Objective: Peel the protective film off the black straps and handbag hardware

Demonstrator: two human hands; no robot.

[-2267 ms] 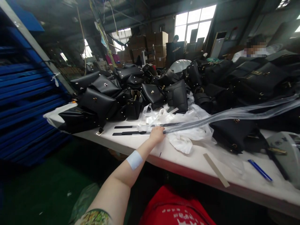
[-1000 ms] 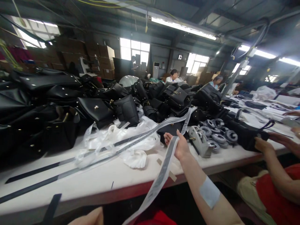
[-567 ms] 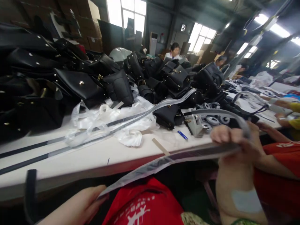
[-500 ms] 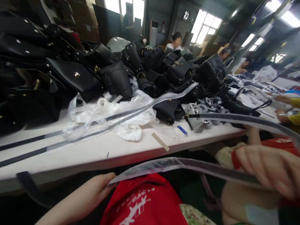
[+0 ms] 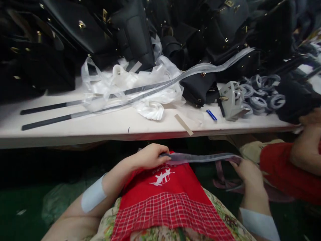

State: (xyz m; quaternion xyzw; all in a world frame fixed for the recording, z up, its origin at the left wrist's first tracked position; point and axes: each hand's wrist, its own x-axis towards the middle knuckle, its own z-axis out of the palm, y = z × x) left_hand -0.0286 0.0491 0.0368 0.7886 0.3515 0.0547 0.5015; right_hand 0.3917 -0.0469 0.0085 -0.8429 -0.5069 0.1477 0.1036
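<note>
My left hand (image 5: 153,156) is closed around one end of a dark strap (image 5: 203,158) in a clear plastic sleeve, in front of my red apron. On the other side, my right hand (image 5: 248,170) grips the same strap. Between the hands it runs nearly level, just below the table edge. Two more dark straps, partly in plastic sleeves, lie across the white table (image 5: 107,125): an upper strap (image 5: 45,108) and a lower strap (image 5: 47,123). What lies inside each fist is hidden.
Black bags (image 5: 135,36) are piled along the back. Crumpled white plastic (image 5: 150,110) lies under the straps. To the right are a blue lighter-like object (image 5: 211,115), a grey tape dispenser (image 5: 233,103) and coiled straps (image 5: 258,102). A co-worker's arm (image 5: 307,144) is at far right.
My view has tilted down. My right hand has come in from the far right, nearer my left, and the strap between them has lowered and straightened. The loose straps remain on the table.
</note>
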